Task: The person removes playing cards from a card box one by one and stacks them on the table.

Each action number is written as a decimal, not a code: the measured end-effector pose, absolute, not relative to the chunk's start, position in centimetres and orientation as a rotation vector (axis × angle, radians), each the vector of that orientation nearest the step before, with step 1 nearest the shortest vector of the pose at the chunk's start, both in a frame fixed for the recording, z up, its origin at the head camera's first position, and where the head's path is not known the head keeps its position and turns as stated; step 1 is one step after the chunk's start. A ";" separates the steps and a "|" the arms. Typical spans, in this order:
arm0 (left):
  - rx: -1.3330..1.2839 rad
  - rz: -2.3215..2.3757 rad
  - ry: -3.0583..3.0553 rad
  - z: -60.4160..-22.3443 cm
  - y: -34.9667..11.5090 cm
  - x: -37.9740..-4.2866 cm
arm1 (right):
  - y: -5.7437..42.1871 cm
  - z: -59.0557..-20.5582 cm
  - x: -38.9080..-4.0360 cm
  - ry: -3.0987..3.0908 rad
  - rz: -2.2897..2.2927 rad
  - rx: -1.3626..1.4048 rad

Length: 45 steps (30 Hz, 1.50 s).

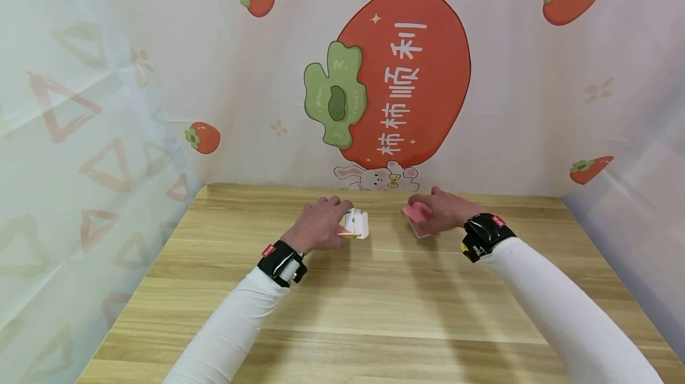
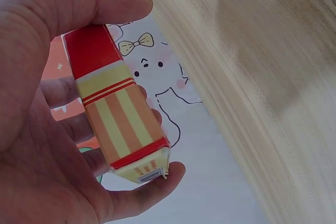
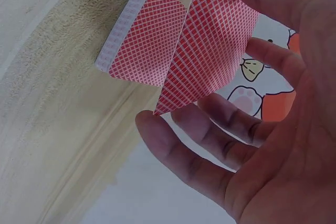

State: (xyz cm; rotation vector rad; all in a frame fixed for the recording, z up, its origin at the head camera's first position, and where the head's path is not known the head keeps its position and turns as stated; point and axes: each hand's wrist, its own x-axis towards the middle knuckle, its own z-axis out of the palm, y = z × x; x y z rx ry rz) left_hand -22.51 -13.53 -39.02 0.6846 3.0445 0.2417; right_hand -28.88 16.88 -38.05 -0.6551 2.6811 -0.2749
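My left hand (image 1: 320,224) grips a small card box (image 2: 123,114), its thumb along one side and its fingers behind. The box is red, cream and orange-striped. Its white flap (image 1: 365,224) stands open at the right end, and part of a card shows at that opening in the head view. To the right, my right hand (image 1: 443,211) holds a playing card (image 3: 212,43) with a red-and-white checked back between thumb and fingers. This card is bent and raised at an angle over a stack of matching cards (image 3: 144,35) on the table.
Both hands are near the back of a wooden table (image 1: 342,312). Behind it hangs a white cloth (image 1: 508,134) printed with persimmons and a rabbit, and pale cloth (image 1: 64,194) also hangs along the left side.
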 end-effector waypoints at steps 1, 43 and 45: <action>0.682 0.245 3.043 -39.0 -13.5 -22.5 | 16.8 -38.1 -28.9 2.682 -0.268 -0.647; 0.678 0.264 3.044 -39.3 -13.8 -22.6 | 15.3 -41.5 -30.7 2.742 -0.127 -0.358; 0.680 0.262 3.044 -39.3 -13.8 -22.6 | 15.3 -41.5 -30.7 2.741 -0.120 -0.352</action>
